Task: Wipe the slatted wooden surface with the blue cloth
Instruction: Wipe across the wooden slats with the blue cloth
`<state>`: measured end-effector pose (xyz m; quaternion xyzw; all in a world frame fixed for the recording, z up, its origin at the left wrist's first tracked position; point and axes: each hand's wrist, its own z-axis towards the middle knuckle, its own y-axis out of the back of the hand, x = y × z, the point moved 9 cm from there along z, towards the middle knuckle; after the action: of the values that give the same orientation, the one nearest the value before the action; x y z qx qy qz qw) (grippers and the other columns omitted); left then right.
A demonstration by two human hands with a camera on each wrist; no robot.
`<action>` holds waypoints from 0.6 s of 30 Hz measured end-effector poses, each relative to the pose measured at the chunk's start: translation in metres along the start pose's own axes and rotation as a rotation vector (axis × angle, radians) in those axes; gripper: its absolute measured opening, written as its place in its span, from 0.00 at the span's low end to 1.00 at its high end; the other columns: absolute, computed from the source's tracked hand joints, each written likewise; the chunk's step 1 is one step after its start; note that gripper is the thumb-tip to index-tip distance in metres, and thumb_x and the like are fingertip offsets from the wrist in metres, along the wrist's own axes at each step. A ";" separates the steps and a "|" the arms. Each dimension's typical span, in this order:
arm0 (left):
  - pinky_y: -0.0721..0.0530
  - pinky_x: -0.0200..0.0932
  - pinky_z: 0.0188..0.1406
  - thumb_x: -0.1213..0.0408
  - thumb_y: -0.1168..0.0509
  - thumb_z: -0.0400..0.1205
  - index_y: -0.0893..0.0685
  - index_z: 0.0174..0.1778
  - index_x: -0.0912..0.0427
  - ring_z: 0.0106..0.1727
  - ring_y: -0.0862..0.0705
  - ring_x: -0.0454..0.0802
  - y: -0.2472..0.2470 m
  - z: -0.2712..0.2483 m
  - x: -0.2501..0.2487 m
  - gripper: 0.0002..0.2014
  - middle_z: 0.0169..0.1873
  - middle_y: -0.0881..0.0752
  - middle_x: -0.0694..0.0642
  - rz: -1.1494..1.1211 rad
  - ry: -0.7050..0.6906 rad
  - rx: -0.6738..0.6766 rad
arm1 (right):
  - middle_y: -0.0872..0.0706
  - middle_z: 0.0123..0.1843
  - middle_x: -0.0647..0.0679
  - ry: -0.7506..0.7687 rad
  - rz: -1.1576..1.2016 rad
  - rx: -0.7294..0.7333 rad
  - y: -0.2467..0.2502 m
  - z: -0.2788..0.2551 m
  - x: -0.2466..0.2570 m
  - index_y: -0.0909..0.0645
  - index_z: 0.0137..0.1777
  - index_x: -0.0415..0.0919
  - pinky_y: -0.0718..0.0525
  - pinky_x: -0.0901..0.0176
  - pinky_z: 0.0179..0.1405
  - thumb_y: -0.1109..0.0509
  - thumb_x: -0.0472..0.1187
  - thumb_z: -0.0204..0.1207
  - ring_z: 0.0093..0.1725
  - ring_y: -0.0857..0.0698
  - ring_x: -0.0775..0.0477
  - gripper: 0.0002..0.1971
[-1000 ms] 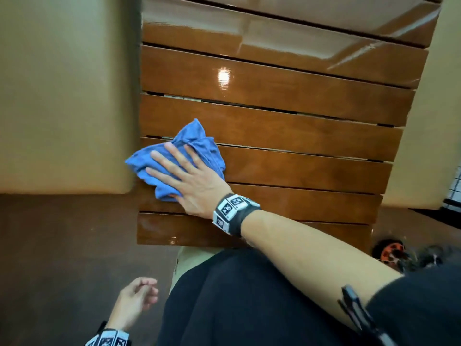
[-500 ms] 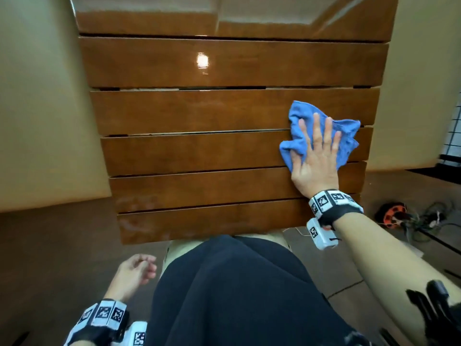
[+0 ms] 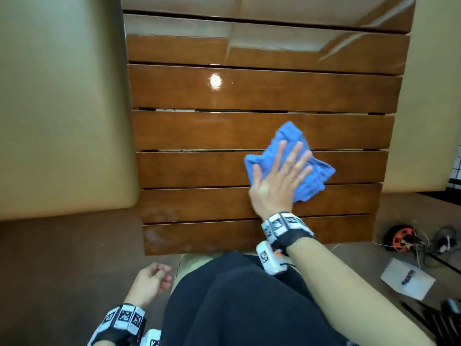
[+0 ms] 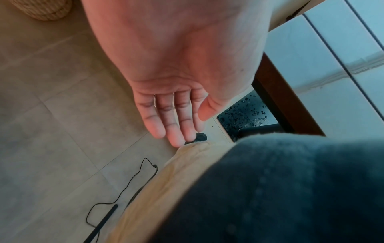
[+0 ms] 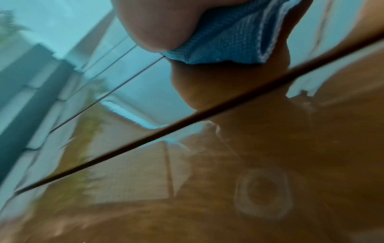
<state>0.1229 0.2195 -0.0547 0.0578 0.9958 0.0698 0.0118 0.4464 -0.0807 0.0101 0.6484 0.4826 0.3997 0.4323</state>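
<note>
The glossy slatted wooden surface (image 3: 199,131) fills the middle of the head view. A crumpled blue cloth (image 3: 315,176) lies right of centre, across the gaps between three slats. My right hand (image 3: 282,176) presses flat on the cloth with straight, spread fingers. In the right wrist view the palm sits on the blue cloth (image 5: 228,42) above the wooden surface (image 5: 270,164). My left hand (image 3: 149,283) hangs below the near edge of the surface, beside my dark-clothed lap, holding nothing; its relaxed fingers (image 4: 174,120) point at the tiled floor.
Beige cushions (image 3: 62,108) flank the surface on both sides. On the floor at the right lie an orange-and-black reel (image 3: 399,237), tangled cables and a white box (image 3: 407,282). A thin black cable (image 4: 124,189) runs over the floor tiles by my left leg.
My right hand slid the cloth from the left side to the far right, then back left towards the centre-right. The left hand stayed low by my lap.
</note>
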 end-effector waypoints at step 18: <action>0.18 0.38 0.32 0.73 0.40 0.84 0.14 0.48 0.69 0.34 0.16 0.54 -0.060 -0.003 0.067 0.09 0.39 0.11 0.64 -0.013 -0.032 -0.104 | 0.43 0.93 0.44 0.901 -0.125 0.107 -0.013 -0.052 0.034 0.42 0.90 0.53 0.50 0.27 0.88 0.42 0.55 0.87 0.92 0.49 0.32 0.32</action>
<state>0.0497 0.1675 -0.0611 0.0518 0.9909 0.1203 0.0314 0.4017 -0.0371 0.0172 0.4011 0.6807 0.5894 0.1683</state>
